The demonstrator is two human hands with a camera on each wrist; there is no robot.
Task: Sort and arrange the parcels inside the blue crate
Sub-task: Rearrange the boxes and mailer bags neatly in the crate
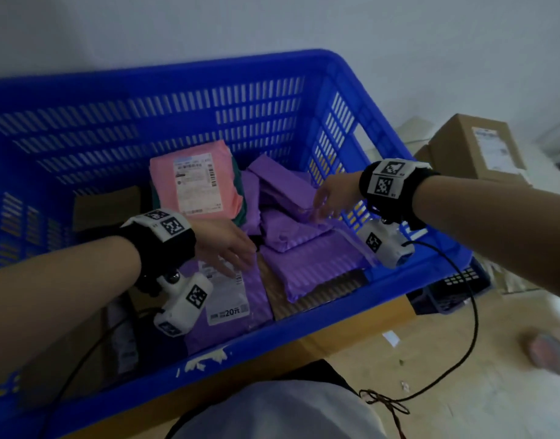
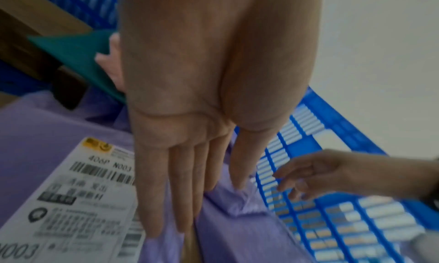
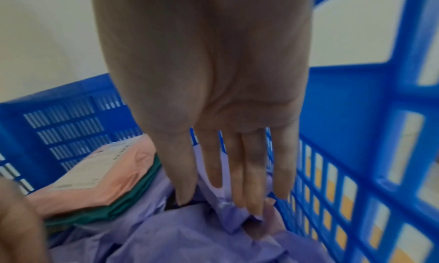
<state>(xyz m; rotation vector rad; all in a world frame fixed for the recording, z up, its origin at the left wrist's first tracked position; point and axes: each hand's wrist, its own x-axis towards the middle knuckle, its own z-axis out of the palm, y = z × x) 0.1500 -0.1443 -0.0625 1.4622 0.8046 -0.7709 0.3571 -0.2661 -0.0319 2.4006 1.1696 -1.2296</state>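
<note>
Pale wall behind, light floor below, and the blue crate is filling most of the head view, with a brown cardboard box sitting outside it on the right. Inside, a pink parcel is lying toward the back on top of a green parcel, and purple parcels are heaping up on the right half. The left hand is reaching in palm down, fingers straight, hovering over a labelled purple parcel at the near wall; whether the fingertips are touching it I cannot tell. The right hand is stretching in from the right over the purple heap, fingers loosely extended, gripping nothing. Switching to the left wrist view, the left hand is showing a flat palm with fingers pressed side by side and straight, pointing down over the labelled purple parcel, holding nothing, while the right hand is hanging relaxed near the crate's slotted wall. Over to the right wrist view, the right hand is spreading its fingers slightly, tips dipping toward the crumpled purple parcels, nothing pinched, with the pink parcel and the green parcel stacked at left.
</note>
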